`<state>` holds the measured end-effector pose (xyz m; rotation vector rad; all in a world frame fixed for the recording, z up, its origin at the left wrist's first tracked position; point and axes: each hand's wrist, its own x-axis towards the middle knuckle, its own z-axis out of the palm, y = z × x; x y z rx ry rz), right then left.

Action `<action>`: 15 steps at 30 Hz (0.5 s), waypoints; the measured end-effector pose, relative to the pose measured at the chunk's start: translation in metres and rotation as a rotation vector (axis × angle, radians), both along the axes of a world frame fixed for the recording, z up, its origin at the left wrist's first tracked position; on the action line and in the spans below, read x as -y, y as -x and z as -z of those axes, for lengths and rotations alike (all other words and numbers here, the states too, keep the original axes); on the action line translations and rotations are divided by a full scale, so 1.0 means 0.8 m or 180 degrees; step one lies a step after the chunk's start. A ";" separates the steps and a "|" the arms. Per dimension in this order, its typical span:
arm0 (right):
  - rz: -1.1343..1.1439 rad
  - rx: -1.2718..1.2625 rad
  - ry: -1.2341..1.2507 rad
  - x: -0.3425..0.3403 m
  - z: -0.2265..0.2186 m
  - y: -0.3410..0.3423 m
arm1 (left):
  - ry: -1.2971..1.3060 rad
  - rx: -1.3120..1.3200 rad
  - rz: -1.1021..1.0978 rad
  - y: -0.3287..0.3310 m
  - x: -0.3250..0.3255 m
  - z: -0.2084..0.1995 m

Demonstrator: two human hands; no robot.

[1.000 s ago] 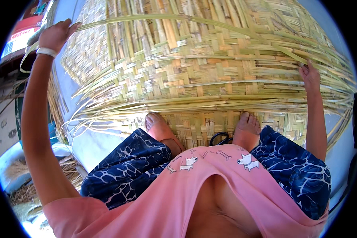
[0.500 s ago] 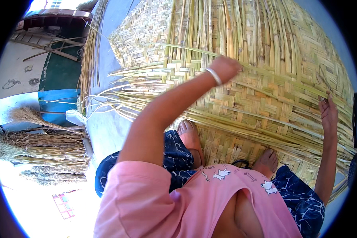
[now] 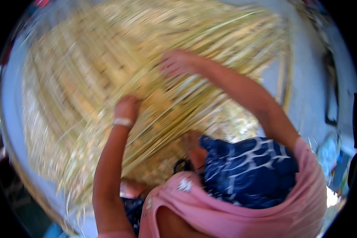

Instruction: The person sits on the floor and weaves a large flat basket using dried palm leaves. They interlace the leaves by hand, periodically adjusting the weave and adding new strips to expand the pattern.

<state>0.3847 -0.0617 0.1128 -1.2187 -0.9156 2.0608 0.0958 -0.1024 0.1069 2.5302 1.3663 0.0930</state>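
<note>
Curling inward, the left hand (image 3: 127,108) is looking fist-like; farther forward and rightward, the right hand (image 3: 177,62) is bending its fingers. Blur is hiding whether either is gripping anything. Beneath both, the yellow-green woven mat (image 3: 158,96) is lying, its long strips (image 3: 172,133) slanting toward upper right.

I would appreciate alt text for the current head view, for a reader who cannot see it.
Seen from above, a left hand, white band at its wrist, and a right hand, farther forward, are over a woven mat and long yellowish strips. Below are a pink top and blue-and-white trousers. Motion blur hides whether either hand grips anything.
</note>
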 end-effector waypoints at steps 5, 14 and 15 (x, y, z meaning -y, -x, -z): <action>-0.0300 -0.0810 0.0383 0.119 -0.018 0.006 | 0.0630 0.0322 -0.0604 -0.012 0.040 -0.028; 0.0003 -0.0719 0.1115 0.185 0.003 -0.026 | 0.0200 -0.0516 0.0734 -0.083 0.102 -0.017; -0.0022 -0.0722 0.1149 0.189 0.006 -0.026 | 0.0215 -0.0538 0.0675 -0.089 0.104 -0.013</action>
